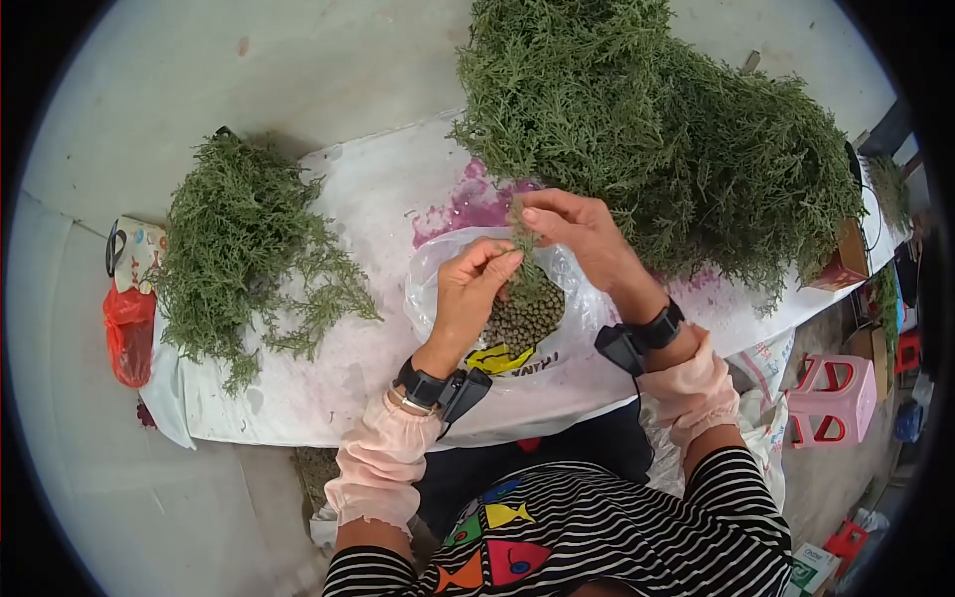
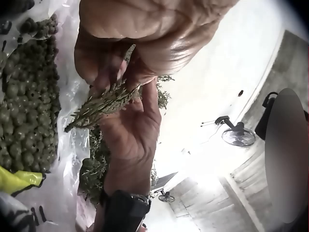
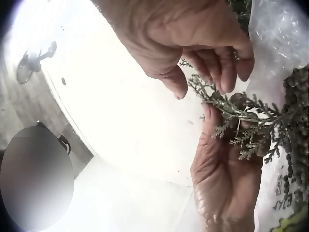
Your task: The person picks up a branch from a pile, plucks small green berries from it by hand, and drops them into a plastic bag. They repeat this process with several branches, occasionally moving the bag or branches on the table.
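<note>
Over a clear plastic bag (image 1: pixel 423 284), my left hand (image 1: pixel 466 294) pinches a small green conifer sprig (image 1: pixel 523 239) between thumb and fingers. The right wrist view shows that sprig (image 3: pixel 231 111) lying across the left hand's fingertips. My right hand (image 1: pixel 592 244) is at the sprig's upper end, its thumb and loosely bent fingers (image 3: pixel 227 72) spread apart around the tip. Below both hands, the bag holds many small round brownish-green cones (image 1: pixel 522 323). A yellow printed patch (image 1: pixel 497 358) shows on the bag's near side.
A large heap of green branches (image 1: pixel 657 139) covers the table's right and back; a smaller pile (image 1: pixel 234 239) lies left. The white tablecloth (image 1: pixel 269 413) has purple stains. A red bag (image 1: pixel 129 338) hangs at the left end. A pink stool (image 1: pixel 836 398) stands right.
</note>
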The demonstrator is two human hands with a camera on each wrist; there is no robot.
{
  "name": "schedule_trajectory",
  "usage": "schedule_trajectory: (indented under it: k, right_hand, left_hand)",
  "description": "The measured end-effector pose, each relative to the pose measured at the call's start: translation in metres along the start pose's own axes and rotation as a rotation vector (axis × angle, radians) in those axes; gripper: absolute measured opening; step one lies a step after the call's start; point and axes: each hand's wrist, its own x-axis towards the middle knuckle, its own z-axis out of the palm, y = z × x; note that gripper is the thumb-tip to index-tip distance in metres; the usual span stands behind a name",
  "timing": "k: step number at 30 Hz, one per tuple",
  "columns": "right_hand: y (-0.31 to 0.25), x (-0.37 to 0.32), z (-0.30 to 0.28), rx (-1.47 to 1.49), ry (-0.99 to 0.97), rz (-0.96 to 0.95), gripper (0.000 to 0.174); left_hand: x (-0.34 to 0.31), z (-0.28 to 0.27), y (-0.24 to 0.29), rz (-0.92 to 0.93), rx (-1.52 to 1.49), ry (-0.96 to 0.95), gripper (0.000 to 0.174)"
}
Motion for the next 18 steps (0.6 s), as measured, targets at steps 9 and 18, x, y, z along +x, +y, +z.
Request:
schedule_trajectory:
  k: [9,18]
  right_hand:
    - [0.026,-0.003,0.000,0.230,-0.075,-0.010,0.020]
    - [0.022,-0.018,0.015,0.348,-0.176,0.147,0.018]
  left_hand:
    - [-0.007,-0.007,-0.002,-0.006,0.025,-0.071,0.018]
    - [-0.010,-0.013,0.005,-0.028,-0.141,0.051,0.023]
